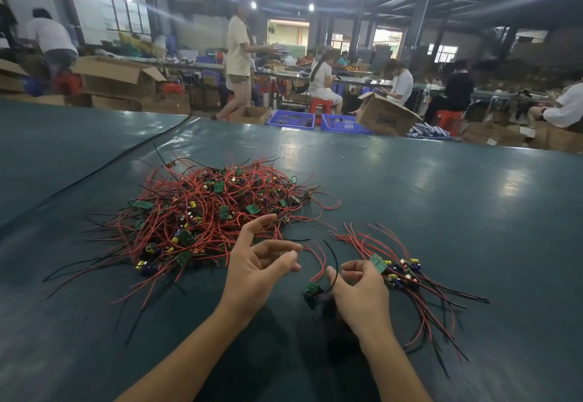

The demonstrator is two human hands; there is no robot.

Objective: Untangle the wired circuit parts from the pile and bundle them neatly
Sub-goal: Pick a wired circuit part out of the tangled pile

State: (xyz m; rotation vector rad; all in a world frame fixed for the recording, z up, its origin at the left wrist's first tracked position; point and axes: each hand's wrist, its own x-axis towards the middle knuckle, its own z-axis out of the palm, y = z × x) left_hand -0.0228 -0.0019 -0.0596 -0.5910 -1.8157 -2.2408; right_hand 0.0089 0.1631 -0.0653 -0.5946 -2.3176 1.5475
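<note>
Head view: circuit part (pixel 312 289) beside right hand (pixel 359 294)

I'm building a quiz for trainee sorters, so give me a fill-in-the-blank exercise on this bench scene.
The big tangled pile lies to the ___ of the smaller group. The right hand pinches a ___ wire of a single circuit part. The left hand holds ___. Most wires in the pile are ___.
Missing words: left; black; nothing; red.
</note>
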